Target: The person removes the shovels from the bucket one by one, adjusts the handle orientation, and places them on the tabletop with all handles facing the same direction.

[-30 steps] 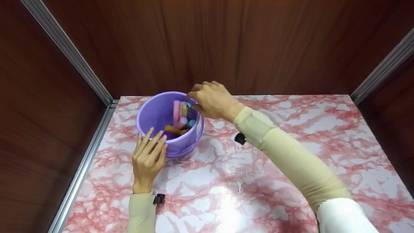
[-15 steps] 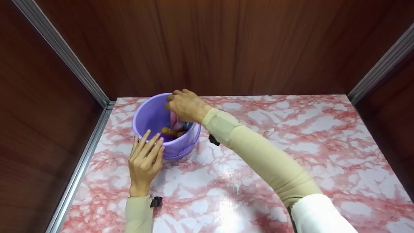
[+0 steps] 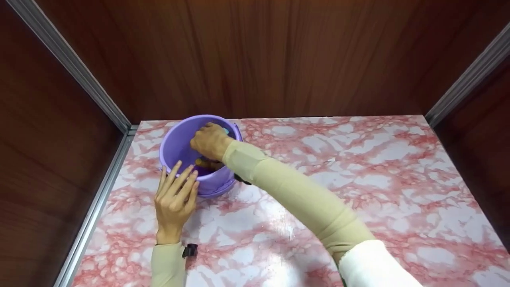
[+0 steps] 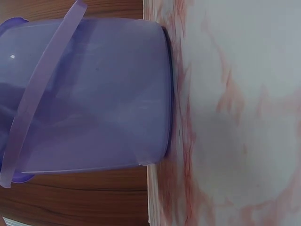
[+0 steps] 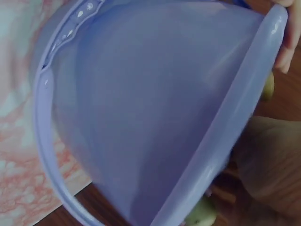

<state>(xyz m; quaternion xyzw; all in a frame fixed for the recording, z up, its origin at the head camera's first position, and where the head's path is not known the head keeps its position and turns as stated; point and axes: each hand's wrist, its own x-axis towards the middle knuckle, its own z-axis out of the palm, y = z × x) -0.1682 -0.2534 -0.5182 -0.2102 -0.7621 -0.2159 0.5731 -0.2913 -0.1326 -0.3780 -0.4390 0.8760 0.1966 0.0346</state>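
A purple plastic bucket (image 3: 173, 145) stands tilted in appearance at the left back of the table. My left hand (image 3: 174, 205) rests straight fingers over its near rim. Inside the bucket, my right hand (image 3: 211, 141) reaches down with bent fingers; their tips and whatever they touch are hidden. Near that hand lie a yellow-brown rounded piece (image 3: 201, 162) and a small teal piece (image 3: 226, 130), both partly covered. In the right wrist view, a greenish rounded piece (image 5: 202, 214) shows beyond the rim, close to the right hand (image 5: 270, 160).
The bucket's handle (image 4: 40, 87) hangs down against its outside. Beneath everything is a red-and-white marbled tabletop (image 3: 358, 171). A dark wood panel (image 3: 271, 59) closes off the back, and a metal rail (image 3: 97, 199) runs along the left edge.
My right hand has moved left and down from the bucket's right rim into its inside, covering the pink and purple pieces seen earlier. The left hand has stayed on the rim.
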